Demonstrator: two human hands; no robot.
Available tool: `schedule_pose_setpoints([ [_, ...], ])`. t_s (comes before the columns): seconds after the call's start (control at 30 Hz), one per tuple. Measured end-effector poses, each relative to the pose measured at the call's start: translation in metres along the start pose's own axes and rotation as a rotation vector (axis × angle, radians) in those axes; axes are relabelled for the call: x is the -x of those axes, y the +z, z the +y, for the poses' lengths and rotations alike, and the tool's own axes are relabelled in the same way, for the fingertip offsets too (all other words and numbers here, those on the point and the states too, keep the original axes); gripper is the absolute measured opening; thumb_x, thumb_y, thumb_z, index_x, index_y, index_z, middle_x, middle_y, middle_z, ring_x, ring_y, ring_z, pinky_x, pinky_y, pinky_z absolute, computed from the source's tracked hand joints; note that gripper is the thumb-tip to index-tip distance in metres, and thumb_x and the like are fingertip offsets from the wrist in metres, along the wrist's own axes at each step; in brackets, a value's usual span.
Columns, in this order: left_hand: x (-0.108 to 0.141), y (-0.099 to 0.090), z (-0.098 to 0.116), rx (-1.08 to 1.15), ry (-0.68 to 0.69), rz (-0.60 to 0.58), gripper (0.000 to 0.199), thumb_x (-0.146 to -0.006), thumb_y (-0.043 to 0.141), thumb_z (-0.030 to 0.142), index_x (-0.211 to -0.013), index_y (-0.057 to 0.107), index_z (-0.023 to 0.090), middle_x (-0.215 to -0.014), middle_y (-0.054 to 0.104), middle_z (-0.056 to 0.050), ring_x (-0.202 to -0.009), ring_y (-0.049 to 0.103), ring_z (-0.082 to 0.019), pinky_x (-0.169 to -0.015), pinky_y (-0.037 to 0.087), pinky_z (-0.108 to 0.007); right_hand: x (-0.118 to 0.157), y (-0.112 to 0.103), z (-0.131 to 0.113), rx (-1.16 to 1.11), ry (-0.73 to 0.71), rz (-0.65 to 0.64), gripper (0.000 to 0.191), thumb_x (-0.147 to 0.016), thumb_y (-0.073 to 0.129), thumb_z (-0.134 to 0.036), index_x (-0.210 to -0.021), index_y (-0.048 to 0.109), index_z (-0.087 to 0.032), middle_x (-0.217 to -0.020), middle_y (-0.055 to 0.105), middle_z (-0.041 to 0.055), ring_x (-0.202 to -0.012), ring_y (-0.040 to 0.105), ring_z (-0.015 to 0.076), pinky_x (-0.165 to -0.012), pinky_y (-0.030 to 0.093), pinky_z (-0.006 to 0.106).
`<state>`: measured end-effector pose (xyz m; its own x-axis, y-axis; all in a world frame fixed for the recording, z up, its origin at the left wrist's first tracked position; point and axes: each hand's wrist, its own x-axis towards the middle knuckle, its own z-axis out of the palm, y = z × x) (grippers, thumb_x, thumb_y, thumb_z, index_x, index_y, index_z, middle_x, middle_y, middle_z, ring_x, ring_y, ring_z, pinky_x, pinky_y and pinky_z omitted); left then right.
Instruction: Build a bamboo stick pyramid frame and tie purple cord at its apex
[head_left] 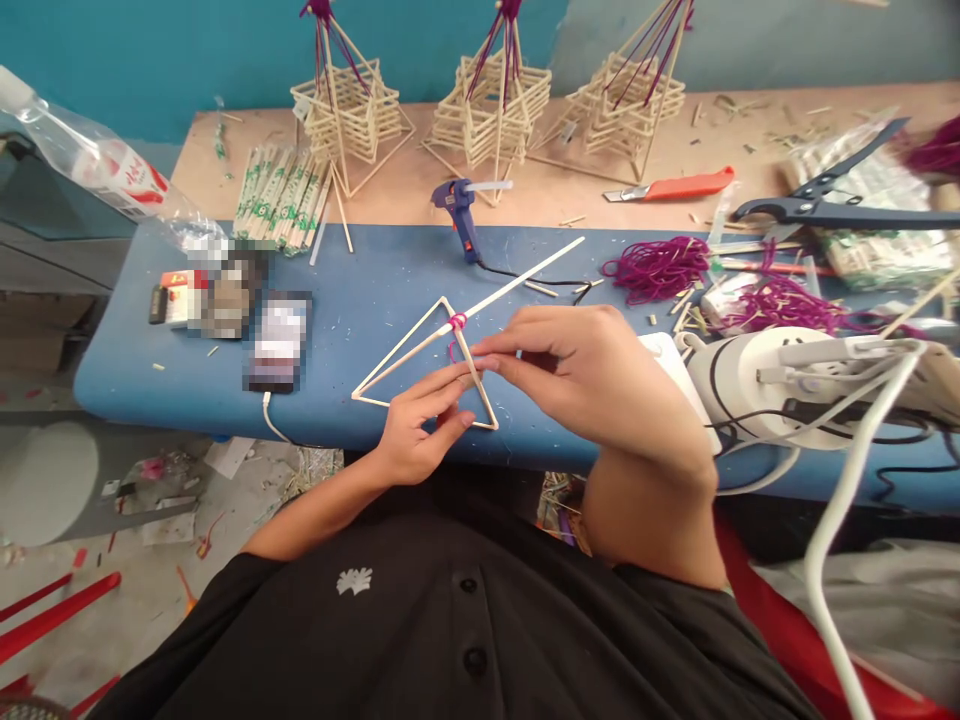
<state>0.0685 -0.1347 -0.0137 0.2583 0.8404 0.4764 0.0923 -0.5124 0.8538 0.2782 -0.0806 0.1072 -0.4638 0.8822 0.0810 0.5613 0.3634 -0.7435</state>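
Observation:
A triangular frame of thin wooden sticks (pixel 402 345) lies at the table's front edge, with a longer stick (pixel 525 283) reaching out to the upper right. Magenta yarn (pixel 457 321) is wound around the sticks near the top corner, and a small loop of it hangs below. My left hand (pixel 420 425) grips the frame's right side between fingers and thumb. Against that same side, my right hand (pixel 577 365) pinches with its thumb and index fingertips; what lies between them is too small to make out.
Behind stand three stick structures (pixel 491 110) with purple yarn. A blue glue gun (pixel 459 210), an orange cutter knife (pixel 671 187) and purple yarn bundles (pixel 656 268) lie beyond my hands. At left are a phone (pixel 277 340) and a plastic bottle (pixel 112 165); at right, a white power strip (pixel 757 380) with cables.

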Motion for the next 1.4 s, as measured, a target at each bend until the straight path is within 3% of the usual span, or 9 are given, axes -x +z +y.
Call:
schedule_pose_setpoints([
  [0.17, 0.0, -0.002, -0.002, -0.025, -0.03, 0.002, 0.048, -0.102, 0.076, 0.028, -0.15, 0.072, 0.029, -0.146, 0.076, -0.015, -0.068, 0.067, -0.007, -0.065, 0.061, -0.021, -0.011, 0.011, 0.011, -0.203, -0.046, -0.07, 0.017, -0.097, 0.067, -0.025, -0.089, 0.082, -0.023, -0.083, 0.076, 0.001, -0.076, 0.066, 0.0147, -0.073, 0.048, 0.031],
  [0.33, -0.003, 0.001, -0.002, 0.041, -0.196, 0.016, 0.031, -0.098, 0.08, 0.045, -0.117, 0.088, 0.021, -0.119, 0.085, -0.012, -0.06, 0.06, -0.007, -0.057, 0.053, -0.021, -0.008, 0.021, 0.008, -0.22, -0.018, 0.021, 0.012, -0.091, 0.072, -0.023, -0.082, 0.079, -0.022, -0.083, 0.074, -0.0006, -0.065, 0.059, 0.0104, -0.063, 0.044, 0.028],
  [0.47, -0.009, 0.005, 0.003, 0.037, -0.245, 0.027, 0.03, -0.102, 0.075, 0.044, -0.094, 0.087, 0.018, -0.094, 0.084, -0.008, -0.07, 0.068, -0.011, -0.062, 0.053, -0.021, 0.003, 0.021, -0.007, -0.122, 0.05, 0.085, 0.013, -0.094, 0.069, -0.023, -0.084, 0.077, -0.022, -0.074, 0.075, -0.0026, -0.058, 0.057, 0.0099, -0.063, 0.043, 0.029],
  [0.67, -0.01, 0.002, 0.015, 0.058, -0.293, -0.001, 0.039, -0.105, 0.068, 0.05, -0.086, 0.083, 0.02, -0.102, 0.084, -0.009, -0.094, 0.075, -0.018, -0.077, 0.058, -0.027, 0.014, -0.002, -0.04, 0.099, 0.015, 0.077, 0.016, -0.101, 0.059, -0.024, -0.088, 0.069, -0.027, -0.071, 0.073, -0.0014, -0.058, 0.057, 0.0157, -0.064, 0.042, 0.035],
  [0.93, 0.006, -0.008, 0.013, 0.164, -0.457, 0.063, 0.055, -0.108, 0.055, 0.065, -0.076, 0.06, 0.02, -0.062, 0.06, 0.001, -0.056, 0.053, -0.011, -0.06, 0.051, -0.025, -0.012, -0.031, -0.082, 0.597, -0.072, -0.021, 0.032, -0.102, 0.059, -0.032, -0.07, 0.057, -0.03, -0.065, 0.062, 0.0063, -0.058, 0.047, 0.0236, -0.06, 0.03, 0.044],
  [1.07, 0.016, -0.016, 0.001, 0.168, -0.493, 0.12, 0.052, -0.107, 0.056, 0.065, -0.08, 0.059, 0.02, -0.062, 0.049, 0.004, -0.054, 0.043, -0.009, -0.056, 0.043, -0.024, -0.021, -0.038, -0.094, 0.743, 0.012, -0.066, 0.053, -0.094, 0.066, -0.022, -0.056, 0.029, -0.027, -0.058, 0.052, 0.0065, -0.055, 0.032, 0.0209, -0.062, 0.03, 0.047],
  [1.2, 0.017, -0.031, -0.007, 0.137, -0.49, 0.14, 0.05, -0.106, 0.061, 0.064, -0.083, 0.063, 0.019, -0.068, 0.049, 0.003, -0.059, 0.038, -0.009, -0.055, 0.033, -0.024, -0.021, -0.039, -0.099, 0.686, -0.015, -0.073, 0.061, -0.088, 0.072, -0.014, -0.053, 0.024, -0.026, -0.054, 0.043, 0.0065, -0.055, 0.027, 0.0197, -0.063, 0.022, 0.046],
  [1.27, 0.015, -0.037, -0.01, 0.12, -0.487, 0.136, 0.051, -0.104, 0.062, 0.065, -0.083, 0.064, 0.019, -0.07, 0.05, 0.002, -0.06, 0.038, -0.009, -0.055, 0.03, -0.025, -0.023, -0.039, -0.101, 0.697, -0.012, -0.108, 0.059, -0.087, 0.073, -0.013, -0.051, 0.028, -0.026, -0.053, 0.043, 0.0065, -0.055, 0.029, 0.0195, -0.063, 0.022, 0.045],
  [1.4, 0.007, -0.045, -0.014, 0.096, -0.473, 0.109, 0.054, -0.102, 0.064, 0.068, -0.08, 0.064, 0.019, -0.07, 0.051, 0.0, -0.062, 0.039, -0.011, -0.056, 0.029, -0.027, -0.032, -0.039, -0.101, 0.759, 0.059, -0.083, 0.042, -0.092, 0.069, -0.018, -0.059, 0.045, -0.027, -0.061, 0.054, 0.0071, -0.067, 0.053, 0.0247, -0.069, 0.034, 0.046],
])
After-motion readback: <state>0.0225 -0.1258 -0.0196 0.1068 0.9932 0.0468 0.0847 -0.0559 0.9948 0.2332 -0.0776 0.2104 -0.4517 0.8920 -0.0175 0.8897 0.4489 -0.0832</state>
